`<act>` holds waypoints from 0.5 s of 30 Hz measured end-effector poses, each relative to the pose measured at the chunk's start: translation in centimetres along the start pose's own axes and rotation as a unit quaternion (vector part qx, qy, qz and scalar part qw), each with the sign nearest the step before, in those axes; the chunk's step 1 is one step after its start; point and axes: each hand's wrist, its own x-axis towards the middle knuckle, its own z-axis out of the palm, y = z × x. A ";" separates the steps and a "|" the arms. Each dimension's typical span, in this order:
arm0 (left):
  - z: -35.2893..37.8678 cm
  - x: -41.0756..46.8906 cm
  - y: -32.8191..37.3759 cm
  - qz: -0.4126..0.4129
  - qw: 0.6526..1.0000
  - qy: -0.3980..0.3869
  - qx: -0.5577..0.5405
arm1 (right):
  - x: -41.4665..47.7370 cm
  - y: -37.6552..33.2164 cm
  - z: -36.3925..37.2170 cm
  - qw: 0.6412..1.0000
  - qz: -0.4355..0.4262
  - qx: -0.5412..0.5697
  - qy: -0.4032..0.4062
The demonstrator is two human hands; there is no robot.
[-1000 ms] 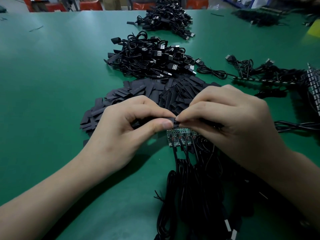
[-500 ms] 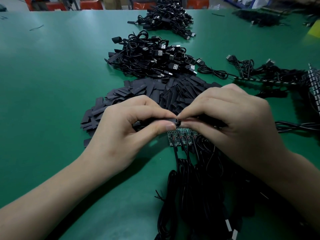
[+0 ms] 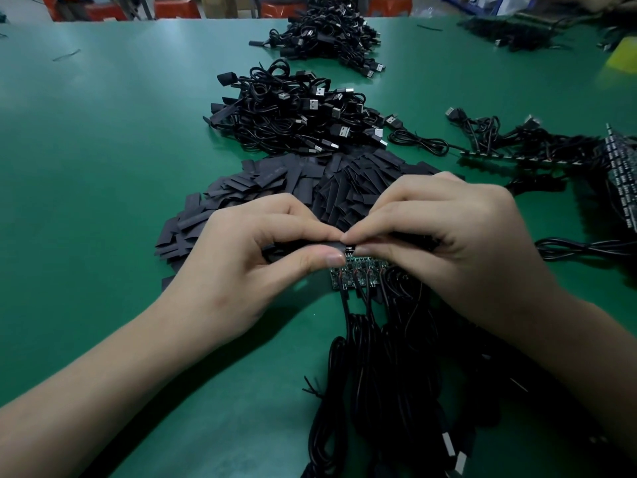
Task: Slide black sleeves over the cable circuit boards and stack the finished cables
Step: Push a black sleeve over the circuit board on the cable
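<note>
My left hand (image 3: 255, 257) pinches a flat black sleeve (image 3: 320, 244) between thumb and forefinger. My right hand (image 3: 458, 243) pinches the end of a cable's circuit board (image 3: 349, 250) right against the sleeve's mouth; most of that board is hidden under my fingers. Below my fingertips lies a row of green circuit boards (image 3: 355, 272) with black cables (image 3: 379, 367) running toward me. A heap of loose black sleeves (image 3: 275, 188) spreads just behind my hands.
A pile of finished cables with USB plugs (image 3: 296, 115) lies beyond the sleeves, another pile (image 3: 327, 36) farther back. More cables and a strip of boards (image 3: 537, 146) lie at the right. The green table (image 3: 103, 150) extends left.
Both hands stay together at the same spot; the pinch at the sleeve's mouth has barely shifted.
</note>
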 end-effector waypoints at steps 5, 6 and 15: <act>0.0 0.0 -0.1 -0.023 1.000 -0.012 -0.015 | 0.0 -0.2 0.0 1.000 0.007 0.013 -0.019; 0.0 0.0 -0.1 -0.029 0.999 -0.011 -0.021 | 0.0 -0.2 0.0 1.000 0.009 0.015 -0.020; 0.0 0.1 0.5 -0.121 0.949 0.186 -0.225 | 0.5 -0.4 0.0 0.927 0.236 0.291 0.021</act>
